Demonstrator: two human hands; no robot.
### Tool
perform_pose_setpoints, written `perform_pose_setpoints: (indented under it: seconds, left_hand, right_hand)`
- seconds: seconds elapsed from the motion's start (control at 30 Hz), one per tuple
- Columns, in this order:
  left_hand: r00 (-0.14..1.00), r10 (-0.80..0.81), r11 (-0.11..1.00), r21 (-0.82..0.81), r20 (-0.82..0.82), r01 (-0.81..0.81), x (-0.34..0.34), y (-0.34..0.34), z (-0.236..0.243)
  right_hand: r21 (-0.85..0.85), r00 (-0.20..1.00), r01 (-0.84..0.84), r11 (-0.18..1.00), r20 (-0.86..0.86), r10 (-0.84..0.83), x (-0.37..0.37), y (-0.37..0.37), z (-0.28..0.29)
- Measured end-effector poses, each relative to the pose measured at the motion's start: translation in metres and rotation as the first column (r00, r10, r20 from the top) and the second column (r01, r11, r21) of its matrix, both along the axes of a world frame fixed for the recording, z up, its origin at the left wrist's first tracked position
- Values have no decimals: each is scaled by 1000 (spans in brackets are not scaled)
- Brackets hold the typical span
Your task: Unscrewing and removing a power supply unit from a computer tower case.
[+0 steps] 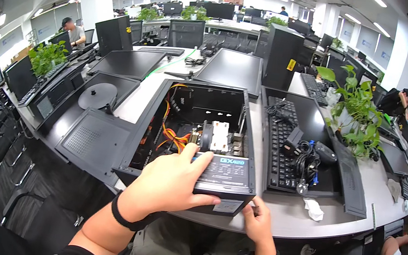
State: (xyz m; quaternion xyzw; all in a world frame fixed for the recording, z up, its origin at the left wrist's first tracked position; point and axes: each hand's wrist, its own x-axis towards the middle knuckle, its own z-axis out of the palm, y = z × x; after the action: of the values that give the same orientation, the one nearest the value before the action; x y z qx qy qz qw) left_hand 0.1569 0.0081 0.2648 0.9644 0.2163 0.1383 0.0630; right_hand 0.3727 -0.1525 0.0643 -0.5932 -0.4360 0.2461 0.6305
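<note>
An open black computer case (pixel 134 138) lies on the desk in front of me, its inside facing up. My left hand (pixel 167 177) lies across its near side, fingers over the labelled power supply (pixel 224 170) and thumb against the outer panel. At the case's near right corner, my right hand (pixel 258 225) has its thumb and fingers close together; what is between them, if anything, is hidden. Orange and yellow cables (pixel 174 134) run inside, beside a cooling fan (pixel 207 136) and a white block (pixel 220 136).
A perforated side panel (pixel 94 137) lies at left, near a round grey disc (pixel 98 96). At right, a keyboard (pixel 282 157) and bundled cables (pixel 304 163) rest on a monitor, beside crumpled tissue (pixel 313 209) and a potted plant (pixel 354 108). Behind stands a black tower (pixel 280 60).
</note>
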Motion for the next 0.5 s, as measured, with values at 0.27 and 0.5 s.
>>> perform_pose_setpoints:
  seconds: [0.27,0.5]
  left_hand:
    - [992,-89,993,87,88,82,-6,11,-5]
    - [995,-75,997,-19,72,76,-21,28,-1]
  right_hand:
    - [29,1000,-7,1000,21,7,-5,1,12]
    - [-104,972,15,994,237,10,-15,-3,36]
